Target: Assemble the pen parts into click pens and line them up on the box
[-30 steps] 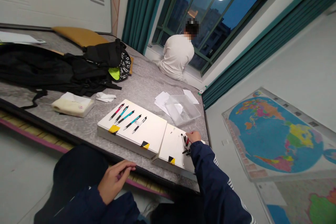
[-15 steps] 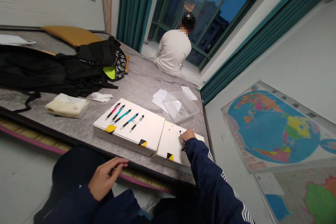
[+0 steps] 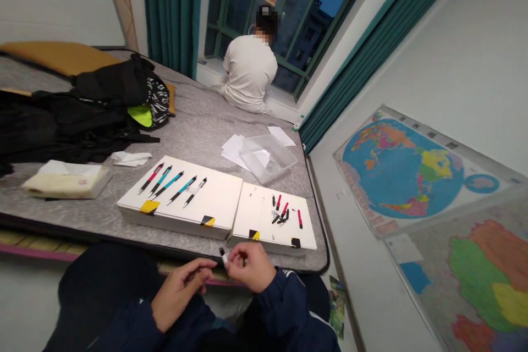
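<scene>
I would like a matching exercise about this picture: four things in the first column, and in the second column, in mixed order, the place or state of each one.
Column 1
1. Five pens
2. Clear plastic tray
3. Right hand
4. World map

Column 2
A. up on the wall
B. holding a small piece with a black end
C. lying side by side on the left white box
D. partly over some white papers

Right pairs: 1-C, 2-D, 3-B, 4-A
</scene>
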A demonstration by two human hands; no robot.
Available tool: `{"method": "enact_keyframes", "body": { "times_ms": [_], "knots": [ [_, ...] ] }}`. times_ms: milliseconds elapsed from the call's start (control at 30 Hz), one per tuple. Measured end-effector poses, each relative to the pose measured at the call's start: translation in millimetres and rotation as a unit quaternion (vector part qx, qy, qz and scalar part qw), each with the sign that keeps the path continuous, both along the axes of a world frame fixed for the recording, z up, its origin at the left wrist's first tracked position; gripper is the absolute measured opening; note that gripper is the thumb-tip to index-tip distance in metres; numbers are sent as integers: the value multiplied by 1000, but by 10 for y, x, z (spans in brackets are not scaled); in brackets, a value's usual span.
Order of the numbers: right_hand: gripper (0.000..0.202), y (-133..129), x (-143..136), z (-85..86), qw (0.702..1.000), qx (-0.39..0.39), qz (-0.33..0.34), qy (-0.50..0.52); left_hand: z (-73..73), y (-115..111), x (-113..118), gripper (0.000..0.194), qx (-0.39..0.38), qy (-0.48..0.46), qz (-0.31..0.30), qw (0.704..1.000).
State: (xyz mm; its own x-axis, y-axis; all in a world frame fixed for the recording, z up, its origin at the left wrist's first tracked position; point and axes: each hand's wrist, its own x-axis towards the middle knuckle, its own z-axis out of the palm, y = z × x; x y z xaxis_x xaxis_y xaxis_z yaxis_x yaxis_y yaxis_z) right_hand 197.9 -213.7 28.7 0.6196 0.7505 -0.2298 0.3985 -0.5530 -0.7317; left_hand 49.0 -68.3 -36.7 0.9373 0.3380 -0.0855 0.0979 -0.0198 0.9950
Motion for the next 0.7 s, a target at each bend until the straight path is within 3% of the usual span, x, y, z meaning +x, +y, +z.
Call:
{"method": "enact_keyframes", "body": {
  "times_ms": [133,267,367,467,700],
  "knots": [
    [11,-88,-346,-118,989,52,98,-96,138,-129,37,40,-3,28,-12,1000],
    [11,-172,-238,-132,988,52,112,-97,166,-142,4,47,0,49,-5,999],
    [27,-225,41,-99,991,47,70,-108,136,-145,-11,52,-18,58,18,998],
    [26,-351,446,-69,989,47,-9,-143,139,-165,-22,53,-24,63,19,998],
    [27,-1045,1494,-115,962,-8,-176,-207,163,-188,-50,51,-35,66,7,997]
  ]
}}
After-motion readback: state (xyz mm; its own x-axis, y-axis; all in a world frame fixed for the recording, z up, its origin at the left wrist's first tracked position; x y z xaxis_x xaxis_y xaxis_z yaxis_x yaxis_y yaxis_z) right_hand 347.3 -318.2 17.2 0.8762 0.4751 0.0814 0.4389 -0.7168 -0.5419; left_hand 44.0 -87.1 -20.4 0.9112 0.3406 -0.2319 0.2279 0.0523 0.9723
